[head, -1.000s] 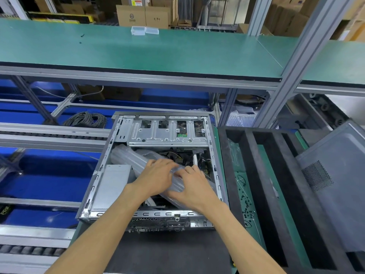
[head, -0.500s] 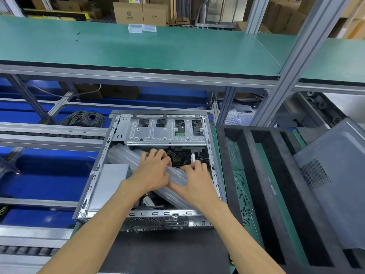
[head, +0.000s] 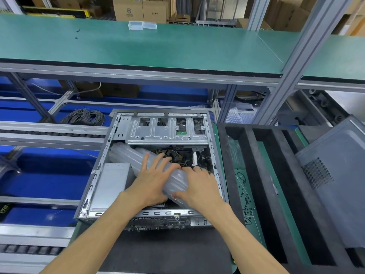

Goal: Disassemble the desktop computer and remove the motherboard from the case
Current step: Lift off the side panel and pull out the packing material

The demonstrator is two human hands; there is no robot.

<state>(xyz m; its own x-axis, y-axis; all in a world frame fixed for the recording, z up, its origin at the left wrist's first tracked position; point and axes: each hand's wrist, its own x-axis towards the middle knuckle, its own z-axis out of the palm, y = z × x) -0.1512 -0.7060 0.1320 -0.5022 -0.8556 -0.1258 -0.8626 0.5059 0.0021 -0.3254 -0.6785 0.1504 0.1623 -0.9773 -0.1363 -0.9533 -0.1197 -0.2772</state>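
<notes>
The open desktop case [head: 94,180] lies flat in front of me, its side panel off. A translucent air-cushion packing roll [head: 126,155] lies diagonally across its inside, over the motherboard, which is mostly hidden. My left hand [head: 152,180] lies on top of the roll with fingers spread and fairly straight. My right hand [head: 197,186] grips the roll's near end, thumb underneath and fingers curled over it. Black cables [head: 177,155] and a white connector [head: 194,158] show beyond the hands. The grey power supply [head: 112,182] sits at the case's left.
The drive cage [head: 166,131] spans the case's far end. A black foam tray with long slots [head: 262,186] stands to the right, with a grey side panel [head: 335,175] leaning beyond it. A coil of cable [head: 85,116] lies at far left. A green shelf [head: 138,48] runs overhead.
Both hands have shifted slightly along the packing roll; the left hand's fingers have spread out over it, and the right hand has closed round its near end.
</notes>
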